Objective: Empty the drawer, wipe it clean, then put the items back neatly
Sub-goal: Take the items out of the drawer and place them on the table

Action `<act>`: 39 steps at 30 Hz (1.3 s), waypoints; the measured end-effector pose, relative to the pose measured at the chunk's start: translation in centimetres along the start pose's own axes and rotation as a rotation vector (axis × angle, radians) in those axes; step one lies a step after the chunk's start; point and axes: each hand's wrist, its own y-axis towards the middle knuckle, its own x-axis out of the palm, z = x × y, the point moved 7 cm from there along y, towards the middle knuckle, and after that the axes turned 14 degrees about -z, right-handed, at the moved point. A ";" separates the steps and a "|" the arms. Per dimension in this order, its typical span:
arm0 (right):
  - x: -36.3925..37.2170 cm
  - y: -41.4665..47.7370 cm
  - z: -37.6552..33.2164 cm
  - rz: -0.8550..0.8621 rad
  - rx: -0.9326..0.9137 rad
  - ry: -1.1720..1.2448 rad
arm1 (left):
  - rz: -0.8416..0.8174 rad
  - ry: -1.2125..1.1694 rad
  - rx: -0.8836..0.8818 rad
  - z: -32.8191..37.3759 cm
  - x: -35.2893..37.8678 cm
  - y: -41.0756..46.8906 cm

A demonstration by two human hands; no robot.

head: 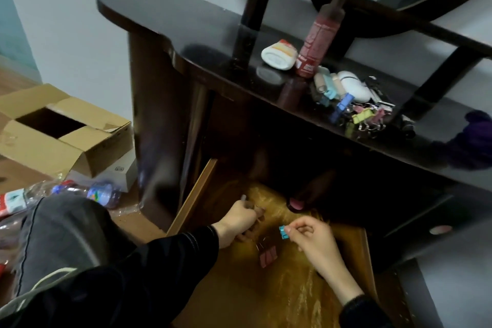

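Observation:
The open wooden drawer (pixel 197 192) sticks out below the dark dressing table (pixel 186 24); its floor is lined with shiny yellowish film. My left hand (pixel 239 221) reaches into the drawer's left part and grips a few small items, one a pale stick-like thing. My right hand (pixel 316 242) pinches a small blue binder clip (pixel 283 231) above the drawer floor. A pink binder clip (pixel 267 257) lies on the liner between both hands. A pink round item (pixel 295 204) sits at the drawer's dark back.
On the tabletop stand a red bottle (pixel 318 37), a white tube (pixel 279 54), and a pile of coloured binder clips and small items (pixel 354 104). A purple cloth (pixel 471 138) lies at the right. An open cardboard box (pixel 61 128) and plastic bottles (pixel 80 193) are on the floor at left.

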 end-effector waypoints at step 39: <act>-20.0 -2.5 -19.0 0.324 -0.238 0.304 | 0.285 0.895 0.786 30.4 5.0 -10.4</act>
